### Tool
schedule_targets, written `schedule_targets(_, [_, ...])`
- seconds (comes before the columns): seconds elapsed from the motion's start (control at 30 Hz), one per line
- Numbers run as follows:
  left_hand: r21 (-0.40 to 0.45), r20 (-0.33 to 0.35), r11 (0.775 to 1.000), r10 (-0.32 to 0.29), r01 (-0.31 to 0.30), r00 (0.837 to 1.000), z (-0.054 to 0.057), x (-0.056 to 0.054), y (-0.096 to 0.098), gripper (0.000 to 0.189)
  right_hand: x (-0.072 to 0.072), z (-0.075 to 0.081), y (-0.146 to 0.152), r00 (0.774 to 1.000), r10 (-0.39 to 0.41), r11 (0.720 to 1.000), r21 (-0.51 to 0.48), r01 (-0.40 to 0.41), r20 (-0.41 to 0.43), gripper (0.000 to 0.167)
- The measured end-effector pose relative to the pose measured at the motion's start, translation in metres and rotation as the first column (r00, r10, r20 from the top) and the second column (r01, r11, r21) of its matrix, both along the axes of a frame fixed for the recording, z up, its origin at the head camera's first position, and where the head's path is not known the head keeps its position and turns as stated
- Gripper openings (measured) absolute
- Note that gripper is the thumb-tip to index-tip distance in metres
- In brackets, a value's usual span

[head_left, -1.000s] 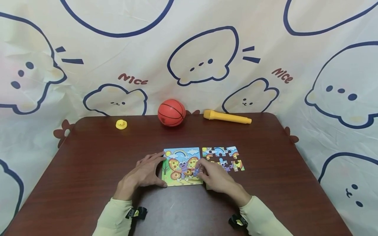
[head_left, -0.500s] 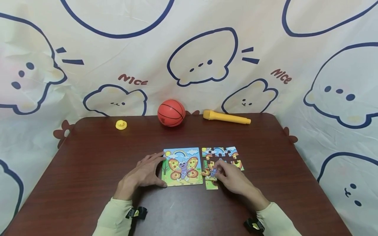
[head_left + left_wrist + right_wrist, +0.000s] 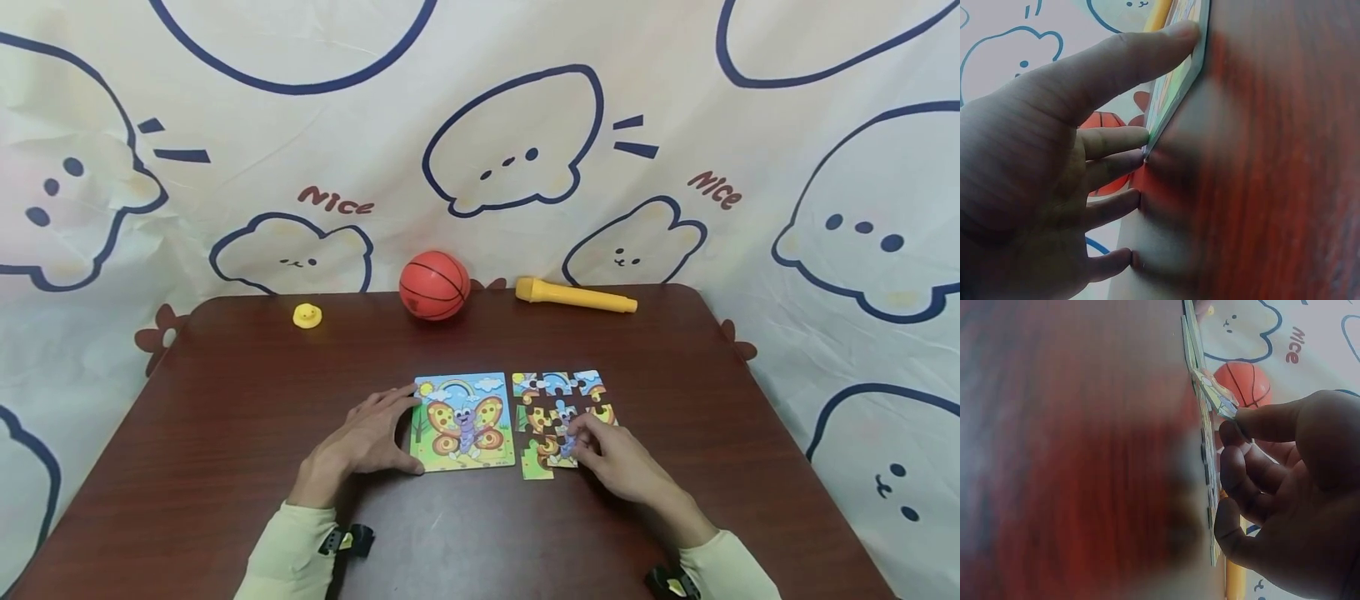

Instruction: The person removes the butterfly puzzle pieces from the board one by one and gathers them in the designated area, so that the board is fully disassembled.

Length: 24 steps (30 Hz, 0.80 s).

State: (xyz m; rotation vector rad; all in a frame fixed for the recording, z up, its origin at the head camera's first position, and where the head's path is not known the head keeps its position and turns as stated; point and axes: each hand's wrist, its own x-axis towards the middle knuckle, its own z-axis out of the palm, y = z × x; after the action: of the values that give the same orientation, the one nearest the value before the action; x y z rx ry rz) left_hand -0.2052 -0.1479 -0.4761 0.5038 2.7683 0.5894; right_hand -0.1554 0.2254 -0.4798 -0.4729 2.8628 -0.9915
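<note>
A flat picture board (image 3: 465, 421) with a butterfly and rainbow lies mid-table. At its left edge rests my left hand (image 3: 367, 442), thumb on the near corner and fingers spread toward the far corner. In the left wrist view, the thumb lies over the board's edge (image 3: 1200, 56) with the fingers extended. Right of the board, my right hand (image 3: 626, 467) pinches a jigsaw piece (image 3: 1217, 397) between thumb and index finger. That piece is tilted, one side raised, in the right wrist view. Several other jigsaw pieces (image 3: 557, 383) lie in rows there, some hidden by the right hand.
Along the far edge of the brown table (image 3: 300, 375) are a yellow toy duck (image 3: 307, 316), a small red basketball (image 3: 435, 286) and a yellow microphone-shaped toy (image 3: 576, 296). A cartoon-printed cloth (image 3: 495, 50) hangs behind.
My right hand has moved right from over the picture board with the jigsaw piece, bringing it down beside the lower-left corner piece. The left hand has stayed at the board's edge.
</note>
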Motion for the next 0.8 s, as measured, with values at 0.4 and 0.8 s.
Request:
schedule_targets(0.4, [0.0,0.006,1.0,-0.005,0.005,1.0,0.0,-0.001,0.0,0.101,0.001,0.003,0.015,0.997,-0.073,0.995,0.07,0.072,0.025,0.011])
schedule_targets(0.8, [-0.005,0.001,1.0,0.001,-0.001,1.0,0.0,0.0,0.0,0.102,0.0,0.003,0.016,0.995,-0.078,0.987,0.147,0.068,0.062,0.01])
